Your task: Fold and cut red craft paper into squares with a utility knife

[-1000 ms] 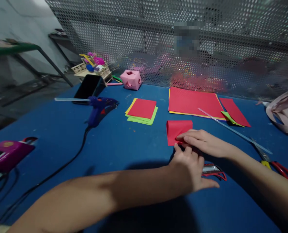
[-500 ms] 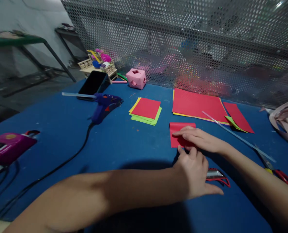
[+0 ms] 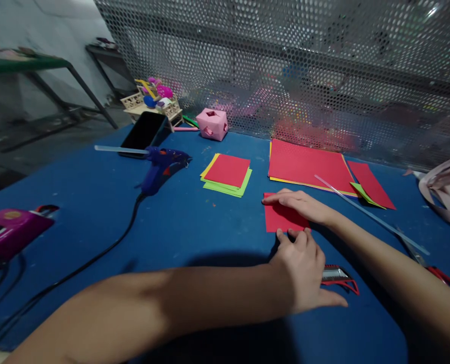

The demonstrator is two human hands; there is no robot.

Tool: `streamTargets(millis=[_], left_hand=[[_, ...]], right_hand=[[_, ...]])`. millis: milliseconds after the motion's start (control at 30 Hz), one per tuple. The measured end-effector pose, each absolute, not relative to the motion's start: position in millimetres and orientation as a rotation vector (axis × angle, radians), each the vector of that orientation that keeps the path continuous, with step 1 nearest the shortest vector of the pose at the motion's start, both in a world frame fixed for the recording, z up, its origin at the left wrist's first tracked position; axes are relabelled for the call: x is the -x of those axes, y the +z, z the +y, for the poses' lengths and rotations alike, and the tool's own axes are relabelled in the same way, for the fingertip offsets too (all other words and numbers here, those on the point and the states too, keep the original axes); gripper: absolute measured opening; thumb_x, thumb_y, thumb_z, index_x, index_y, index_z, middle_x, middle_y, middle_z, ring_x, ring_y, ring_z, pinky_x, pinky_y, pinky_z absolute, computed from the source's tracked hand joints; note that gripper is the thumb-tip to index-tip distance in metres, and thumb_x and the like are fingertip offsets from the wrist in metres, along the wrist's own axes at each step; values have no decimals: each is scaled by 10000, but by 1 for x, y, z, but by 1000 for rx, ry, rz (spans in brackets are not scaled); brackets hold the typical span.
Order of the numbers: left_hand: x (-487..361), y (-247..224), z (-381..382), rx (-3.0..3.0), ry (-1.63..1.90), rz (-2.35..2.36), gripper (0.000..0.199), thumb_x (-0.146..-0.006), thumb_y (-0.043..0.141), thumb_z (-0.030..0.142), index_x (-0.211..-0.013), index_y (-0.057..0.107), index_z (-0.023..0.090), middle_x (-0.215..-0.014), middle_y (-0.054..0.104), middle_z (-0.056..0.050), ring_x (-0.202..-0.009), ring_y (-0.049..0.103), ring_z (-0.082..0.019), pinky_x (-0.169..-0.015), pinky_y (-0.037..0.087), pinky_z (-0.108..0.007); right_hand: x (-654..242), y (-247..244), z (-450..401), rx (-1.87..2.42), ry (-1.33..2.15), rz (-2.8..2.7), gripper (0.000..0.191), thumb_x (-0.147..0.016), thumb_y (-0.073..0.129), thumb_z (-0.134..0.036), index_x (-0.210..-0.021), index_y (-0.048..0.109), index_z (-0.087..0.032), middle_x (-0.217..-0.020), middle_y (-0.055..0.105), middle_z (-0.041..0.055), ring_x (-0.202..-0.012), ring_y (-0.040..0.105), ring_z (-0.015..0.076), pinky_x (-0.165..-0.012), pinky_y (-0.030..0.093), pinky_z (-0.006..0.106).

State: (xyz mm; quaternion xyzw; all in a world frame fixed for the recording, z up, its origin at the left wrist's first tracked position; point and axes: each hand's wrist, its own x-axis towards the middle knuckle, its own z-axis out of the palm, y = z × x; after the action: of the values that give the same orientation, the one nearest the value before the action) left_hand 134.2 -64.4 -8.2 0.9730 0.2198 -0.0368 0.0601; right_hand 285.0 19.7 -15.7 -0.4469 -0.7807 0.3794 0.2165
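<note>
A folded red paper [image 3: 281, 218] lies on the blue table [image 3: 217, 232], partly hidden under my right hand [image 3: 300, 203]. That hand rests flat, with its fingers stretched along the paper's far edge. My left hand [image 3: 298, 265] touches the near edge with its fingertips; its fingers are spread and its thumb points right. Just right of my left hand is a red cutter [image 3: 338, 274], partly covered by the hand. A stack of red, yellow and green square papers [image 3: 228, 171] sits to the left of the red paper.
Larger red sheets [image 3: 310, 164] lie behind my hands, with a clear glue stick [image 3: 372, 214] across them. Scissors [image 3: 417, 258] lie at right. A blue glue gun [image 3: 158, 167], phone [image 3: 144, 132] and pink paper box [image 3: 212, 124] stand left. A perforated metal panel [image 3: 255, 65] rises behind.
My right hand has slid up and left to the red paper's far edge. The raised roll of the far edge now looks pressed flat. My left hand has hardly moved.
</note>
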Motion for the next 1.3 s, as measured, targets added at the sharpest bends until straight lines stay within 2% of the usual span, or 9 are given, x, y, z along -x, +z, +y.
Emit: streamTargets(millis=[500,600,733,900,1000,1067,1133,1300], left_hand=[[-132,-10,-65,-2936,-73,652,971,-827,296,819,-1430,439,70,-1485,388,-258,-1235,460,-424,-923,441,-643],[-133,-14,-65,-2938,-86,658,984,-819,297,827,-1430,437,68,-1494,371,-260,-1231,464,-422,-924,439,-642],[-133,-19,-64,-2963,-18,664,981,-814,277,836,-1411,461,80,-1475,411,-246,-1221,466,-411,-923,443,-628],[-134,-16,-64,-2938,-19,676,944,-812,304,834,-1354,524,92,-1382,510,-238,-1186,476,-390,-923,445,-607],[-135,-12,-63,-2887,-74,680,908,-810,341,826,-1330,551,112,-1319,559,-212,-1202,450,-401,-945,418,-626],[-135,-11,-63,-2879,-78,688,894,-808,350,827,-1326,557,129,-1324,554,-202,-1228,422,-412,-957,401,-636],[-135,-11,-64,-2881,-72,702,894,-808,347,829,-1326,557,132,-1333,546,-201,-1236,414,-407,-961,401,-632],[-134,-12,-64,-2879,-71,708,912,-809,353,826,-1341,539,109,-1286,574,-201,-1198,445,-382,-954,418,-612]], right_hand=[[-269,-27,54,1192,1299,-1821,320,-861,536,-389,-994,741,-182,-1094,744,97,-1081,659,213,-1050,422,433],[-268,-29,59,1203,1294,-1780,362,-860,537,-426,-1016,734,-165,-1071,749,117,-1058,673,221,-1016,454,434],[-274,-23,48,1233,1184,-1703,424,-899,482,-458,-1075,711,-147,-1108,731,148,-1032,682,224,-971,485,436],[-287,-10,2,1282,834,-1959,328,-942,502,-391,-1115,707,-203,-1167,709,101,-1115,632,207,-1030,437,436],[-289,-11,-14,1189,899,-2261,399,-985,425,-420,-1270,633,-233,-1333,627,75,-1289,520,205,-1114,357,466],[-290,-14,-14,1152,993,-2396,477,-1010,345,-466,-1404,504,-247,-1492,464,54,-1428,335,184,-1191,221,470],[-289,-18,-7,1164,1021,-2470,546,-1016,273,-518,-1478,386,-249,-1573,312,40,-1480,183,165,-1219,115,454],[-282,-25,12,1218,895,-2592,664,-985,224,-617,-1529,252,-237,-1610,186,43,-1495,79,169,-1224,35,452]])
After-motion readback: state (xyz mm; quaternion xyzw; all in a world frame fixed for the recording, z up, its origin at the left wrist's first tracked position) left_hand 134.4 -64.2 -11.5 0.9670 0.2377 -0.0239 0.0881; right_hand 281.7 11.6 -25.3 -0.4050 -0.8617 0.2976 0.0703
